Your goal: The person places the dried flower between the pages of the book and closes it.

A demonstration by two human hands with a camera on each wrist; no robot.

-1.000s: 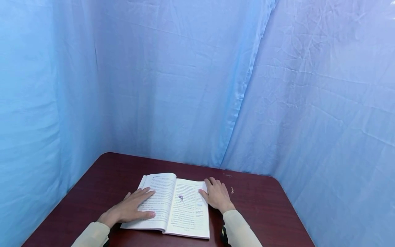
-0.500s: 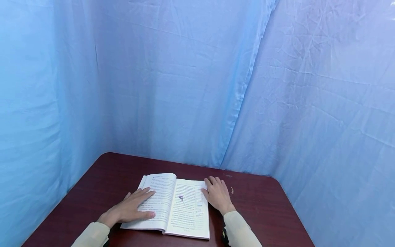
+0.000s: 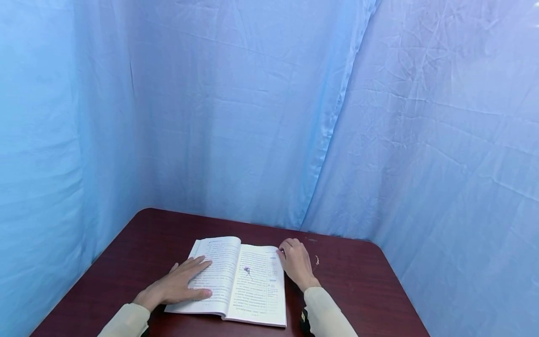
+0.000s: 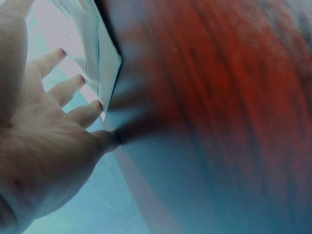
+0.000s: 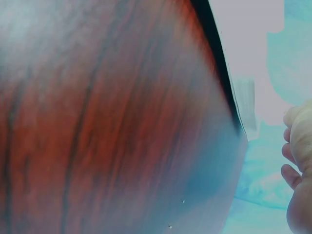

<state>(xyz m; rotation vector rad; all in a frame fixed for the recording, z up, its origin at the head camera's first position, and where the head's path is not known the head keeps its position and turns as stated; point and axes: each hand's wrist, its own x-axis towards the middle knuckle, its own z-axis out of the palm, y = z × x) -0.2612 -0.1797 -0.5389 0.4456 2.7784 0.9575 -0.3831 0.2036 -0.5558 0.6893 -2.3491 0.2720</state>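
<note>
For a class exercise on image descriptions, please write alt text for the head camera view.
An open book lies on a dark reddish-brown table, a person's left hand spread on its left page and right hand at the far outer corner of the right page. Blue curtains hang behind.

Open book [image 3: 235,285], lower centre of head view — rows of small print on both pages, none legible. Blue headings [image 3: 273,280] in right page's side column — also unreadable. Left wrist view, upper left: page print, blurred.
</note>
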